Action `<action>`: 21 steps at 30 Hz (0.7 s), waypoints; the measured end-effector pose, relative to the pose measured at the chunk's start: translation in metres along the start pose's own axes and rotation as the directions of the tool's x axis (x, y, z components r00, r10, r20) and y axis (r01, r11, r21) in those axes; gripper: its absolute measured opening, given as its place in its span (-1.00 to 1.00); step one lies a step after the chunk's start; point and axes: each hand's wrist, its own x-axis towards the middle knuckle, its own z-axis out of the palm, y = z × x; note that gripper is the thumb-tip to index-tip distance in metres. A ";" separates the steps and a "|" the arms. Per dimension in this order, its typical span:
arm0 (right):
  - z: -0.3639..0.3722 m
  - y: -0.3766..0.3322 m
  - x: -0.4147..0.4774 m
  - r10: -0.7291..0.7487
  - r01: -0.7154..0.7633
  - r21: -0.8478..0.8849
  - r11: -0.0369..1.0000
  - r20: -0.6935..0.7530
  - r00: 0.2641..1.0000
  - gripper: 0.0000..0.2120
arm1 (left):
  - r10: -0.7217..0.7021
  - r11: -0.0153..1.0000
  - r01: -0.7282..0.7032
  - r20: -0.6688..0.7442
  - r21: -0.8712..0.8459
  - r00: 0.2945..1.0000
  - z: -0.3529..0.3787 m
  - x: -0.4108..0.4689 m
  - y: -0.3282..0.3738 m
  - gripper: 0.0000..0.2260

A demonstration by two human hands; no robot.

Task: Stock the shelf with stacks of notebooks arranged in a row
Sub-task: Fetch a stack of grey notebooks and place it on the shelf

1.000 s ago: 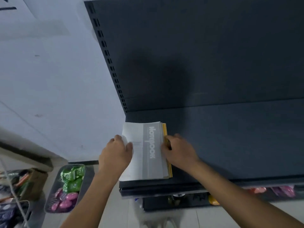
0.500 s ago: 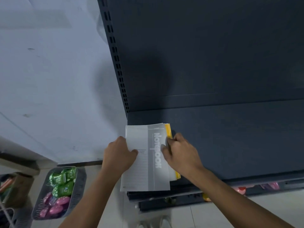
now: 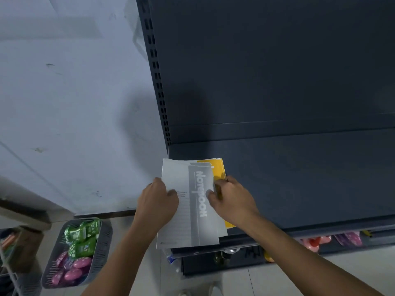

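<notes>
A single stack of notebooks (image 3: 188, 223) lay at the left end of the dark, matte metal shelf (image 3: 299, 178), near its front. Its near-left corner hung out past the shelf's front lip. The thin, flat paper covers were fanned rather than squared. The top one was white with faint ruled lines and a grey band bearing the word "Notebook". White edges showed beneath it, and a yellow cover (image 3: 218, 167) stuck out at the far right and again near the front. How many notebooks made up the stack could not be told.

Both bare hands held it. The left grip (image 3: 158, 201) was clamped on the stack's left edge, its thumb lying on the top cover. The right grip (image 3: 233, 199) pinched the right edge, thumb on the grey band and fingers curled at the side over the yellow cover.

Behind the shelf rose a smooth dark back panel (image 3: 267, 71) and one slotted upright (image 3: 158, 82) against a pale, scuffed wall (image 3: 64, 82). On the floor to the left stood one grey perforated plastic basket (image 3: 51, 265) of glossy green and pink packets.
</notes>
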 end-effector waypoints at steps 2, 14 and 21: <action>0.000 0.000 0.001 0.031 -0.031 0.042 0.999 -0.008 0.999 -0.68 | 0.023 0.998 -0.022 0.018 -0.057 1.000 -0.003 -0.002 0.001 -0.89; -0.045 0.014 -0.008 0.225 -0.229 0.470 0.853 0.066 0.972 -0.89 | 0.228 0.972 -0.221 0.087 -0.078 0.970 -0.002 0.010 0.028 -0.67; -0.081 0.053 -0.043 0.341 -0.275 0.420 0.865 -0.090 0.936 -0.80 | 0.415 0.908 -0.418 0.062 0.037 0.908 0.019 -0.006 0.089 -0.67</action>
